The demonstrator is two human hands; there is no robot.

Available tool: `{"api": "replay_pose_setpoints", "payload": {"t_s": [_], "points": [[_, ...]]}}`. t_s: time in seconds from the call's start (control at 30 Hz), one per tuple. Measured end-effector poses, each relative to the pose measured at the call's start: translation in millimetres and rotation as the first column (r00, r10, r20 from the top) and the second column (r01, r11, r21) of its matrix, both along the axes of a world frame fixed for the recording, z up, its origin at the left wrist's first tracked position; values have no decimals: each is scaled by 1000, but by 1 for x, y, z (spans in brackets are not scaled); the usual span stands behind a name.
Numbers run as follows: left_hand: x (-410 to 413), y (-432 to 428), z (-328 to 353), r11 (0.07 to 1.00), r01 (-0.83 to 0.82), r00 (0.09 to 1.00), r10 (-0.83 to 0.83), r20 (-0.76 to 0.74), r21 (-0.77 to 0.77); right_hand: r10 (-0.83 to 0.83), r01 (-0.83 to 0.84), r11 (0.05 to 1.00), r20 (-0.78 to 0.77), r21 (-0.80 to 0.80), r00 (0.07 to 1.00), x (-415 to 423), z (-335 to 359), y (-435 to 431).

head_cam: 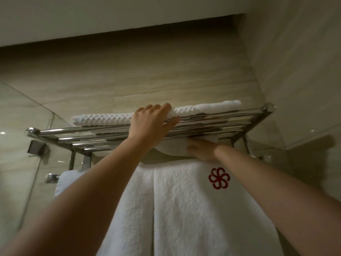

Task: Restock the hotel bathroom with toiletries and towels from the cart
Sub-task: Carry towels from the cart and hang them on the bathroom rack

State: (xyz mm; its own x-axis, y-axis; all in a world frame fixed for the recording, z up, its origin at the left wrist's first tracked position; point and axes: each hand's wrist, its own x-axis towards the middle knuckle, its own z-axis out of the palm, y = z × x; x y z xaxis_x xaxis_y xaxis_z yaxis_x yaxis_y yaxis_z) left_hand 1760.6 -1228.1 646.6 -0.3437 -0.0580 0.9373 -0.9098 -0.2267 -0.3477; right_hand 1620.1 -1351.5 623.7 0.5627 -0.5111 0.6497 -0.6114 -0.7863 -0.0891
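A chrome towel rack (73,131) is mounted high on the tiled wall, seen from below. A folded white towel with a waffle texture (103,118) lies on top of it. My left hand (151,124) holds the front edge of that towel, fingers over the top and thumb beneath, by the front bar. My right hand (202,149) reaches under the shelf; it is blurred, with fingers stretched against white cloth (173,146) that hangs below the bars. Beneath, a thick white towel (184,209) with a red flower logo (219,178) hangs over the lower rail.
A glass panel (16,163) with a metal bracket (36,146) stands at the left. Part of another white towel (64,182) shows behind my left forearm. A side wall (304,80) closes in right of the rack, and the ceiling sits close above.
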Motion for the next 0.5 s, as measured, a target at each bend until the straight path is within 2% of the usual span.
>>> {"api": "replay_pose_setpoints", "payload": {"t_s": [0.07,0.13,0.23,0.33,0.4,0.5], "points": [[-1,-3,-3,1000,-5,1000,5,-5,-28,-3,3,999,1,-54,1000,3,4,-13],[-3,-5,-5,999,5,1000,-6,-12,-46,-97,95,984,-7,-153,995,8,8,-26],[-2,-6,-6,998,17,1000,-18,-16,-67,-280,289,914,73,-286,957,22,12,-43],[0,-9,-9,996,26,1000,-26,4,-90,-391,414,823,139,-390,910,36,13,-56],[1,-11,-10,995,17,1000,-16,18,-98,-432,452,794,145,-406,890,41,17,-65],[2,-11,-10,995,17,1000,-15,26,-102,-432,454,827,143,-331,891,46,24,-75]]}}
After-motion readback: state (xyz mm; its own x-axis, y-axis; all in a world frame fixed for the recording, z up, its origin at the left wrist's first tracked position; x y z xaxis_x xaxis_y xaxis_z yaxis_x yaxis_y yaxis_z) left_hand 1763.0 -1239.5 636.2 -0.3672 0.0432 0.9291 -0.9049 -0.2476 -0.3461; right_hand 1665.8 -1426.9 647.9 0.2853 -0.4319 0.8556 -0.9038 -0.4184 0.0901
